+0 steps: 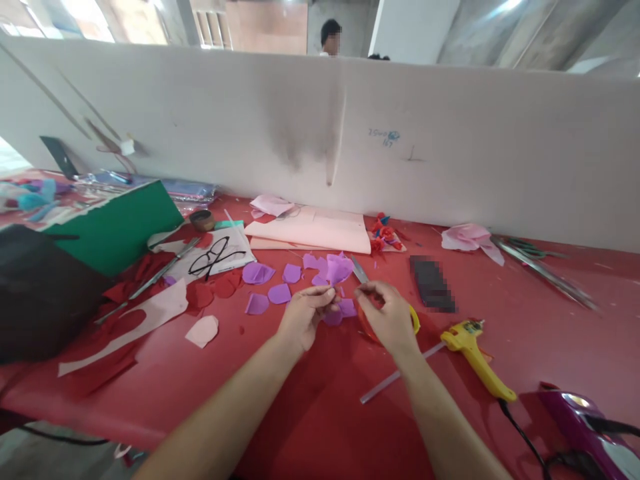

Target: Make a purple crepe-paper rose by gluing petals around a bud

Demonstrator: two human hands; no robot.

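Observation:
My left hand (306,315) pinches a purple paper petal (339,268) that stands up above its fingertips. My right hand (387,315) is closed in a pinch just to the right of it, and what its fingers hold is too small to make out. Scissors (361,272) with a yellow and red handle lie under and behind my right hand. Several more purple petals (280,293) are scattered on the red table (320,407) just beyond both hands.
A yellow glue gun (477,357) with a clear glue stick lies to the right, a purple device (590,420) beyond it. Pink sheets (320,233), black glasses (216,257), green card (120,227), red scraps and a dark bag (40,293) lie left. A white partition (350,133) backs the table.

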